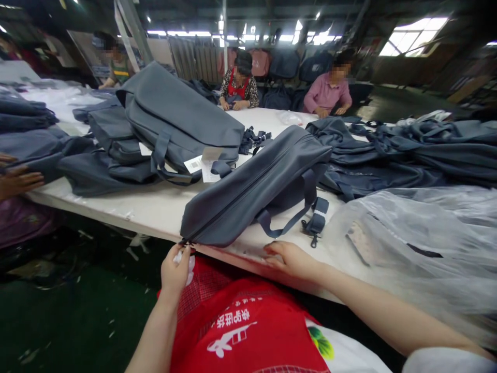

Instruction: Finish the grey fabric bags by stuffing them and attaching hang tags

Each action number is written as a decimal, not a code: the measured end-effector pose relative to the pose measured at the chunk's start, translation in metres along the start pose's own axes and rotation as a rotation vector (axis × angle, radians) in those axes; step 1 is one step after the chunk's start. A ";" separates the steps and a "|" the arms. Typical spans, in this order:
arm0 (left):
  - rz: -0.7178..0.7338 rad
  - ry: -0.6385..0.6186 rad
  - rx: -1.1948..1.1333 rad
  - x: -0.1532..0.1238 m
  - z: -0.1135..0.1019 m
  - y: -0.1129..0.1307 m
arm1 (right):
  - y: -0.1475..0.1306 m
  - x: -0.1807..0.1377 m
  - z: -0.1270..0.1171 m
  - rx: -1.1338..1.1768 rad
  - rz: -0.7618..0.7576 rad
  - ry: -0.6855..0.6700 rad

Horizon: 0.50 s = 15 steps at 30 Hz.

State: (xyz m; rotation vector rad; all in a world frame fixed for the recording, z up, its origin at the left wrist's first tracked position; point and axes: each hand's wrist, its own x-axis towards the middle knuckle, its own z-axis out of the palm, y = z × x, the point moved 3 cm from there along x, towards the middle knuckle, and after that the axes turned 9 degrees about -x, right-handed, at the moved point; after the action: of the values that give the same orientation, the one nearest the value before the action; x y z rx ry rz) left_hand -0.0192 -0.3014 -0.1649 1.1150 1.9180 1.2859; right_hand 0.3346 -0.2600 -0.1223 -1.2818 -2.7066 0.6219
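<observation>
A grey-blue bag (256,184) lies on the white table (155,207), its zipped edge toward me and its strap with a buckle (315,220) trailing to the right. My left hand (175,269) is at the bag's near left corner, by the zipper end, pinching a small white item. My right hand (291,259) rests flat on the table edge just in front of the bag, fingers together, holding nothing that I can see.
More grey bags (174,122) are piled at the left and right (407,150) of the table. Clear plastic bags (419,243) lie at the right. Another person's hand (19,181) reaches in at the left edge; three people work at the far side.
</observation>
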 end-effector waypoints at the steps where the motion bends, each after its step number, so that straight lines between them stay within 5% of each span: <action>1: -0.003 0.025 0.002 0.002 0.000 0.002 | 0.007 0.000 -0.002 0.035 0.072 0.029; 6: -0.010 0.150 0.128 -0.004 -0.005 0.011 | 0.015 -0.005 -0.034 0.223 0.146 0.297; 10: 0.253 0.358 0.254 -0.034 -0.010 0.041 | 0.002 0.002 -0.088 0.455 0.052 0.628; 12: 0.354 0.310 0.262 -0.050 -0.006 0.058 | -0.007 0.011 -0.113 0.560 0.009 0.728; 15: 0.418 0.098 0.226 -0.060 0.007 0.065 | -0.020 0.026 -0.130 0.642 0.003 0.709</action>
State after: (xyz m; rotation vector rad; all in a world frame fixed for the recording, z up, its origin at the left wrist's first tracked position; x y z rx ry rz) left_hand 0.0371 -0.3376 -0.1068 1.6649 2.0071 1.3802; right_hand 0.3349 -0.2097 0.0024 -1.0537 -1.7356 0.7626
